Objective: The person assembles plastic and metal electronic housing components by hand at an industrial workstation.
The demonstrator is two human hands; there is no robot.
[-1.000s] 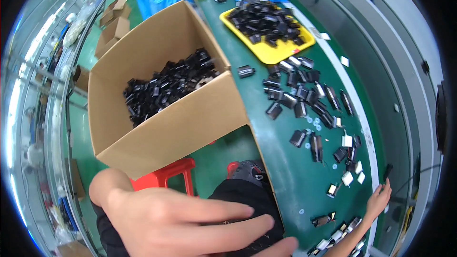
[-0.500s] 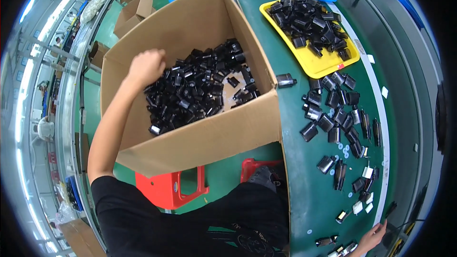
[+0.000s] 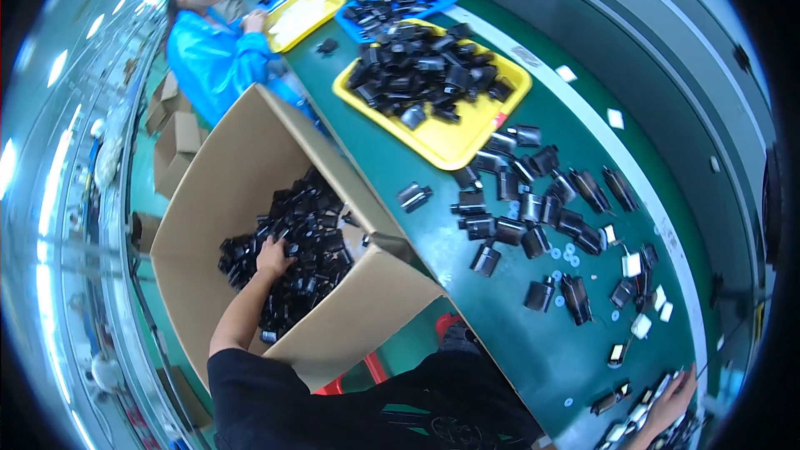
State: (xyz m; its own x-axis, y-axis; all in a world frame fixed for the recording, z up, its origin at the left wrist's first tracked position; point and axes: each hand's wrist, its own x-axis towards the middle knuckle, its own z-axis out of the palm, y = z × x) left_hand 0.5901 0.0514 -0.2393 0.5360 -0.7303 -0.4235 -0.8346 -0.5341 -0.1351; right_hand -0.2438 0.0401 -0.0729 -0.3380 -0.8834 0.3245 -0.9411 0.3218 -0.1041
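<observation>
At the left, the cardboard box [image 3: 367,321] holds a deep heap of small black parts [image 3: 321,271], so much seems left there; the left hand [image 3: 272,258] reaches down into it with bent fingers on the parts, though whether its grip has closed on one I cannot tell. Rightward, the yellow tray [image 3: 446,148] is piled with black housings, and more [image 3: 533,207] lie loose on the green counter [image 3: 517,342], apparently unfinished, while the right hand [image 3: 673,400] curls above white-and-black pieces [image 3: 637,415], its grip unclear.
</observation>
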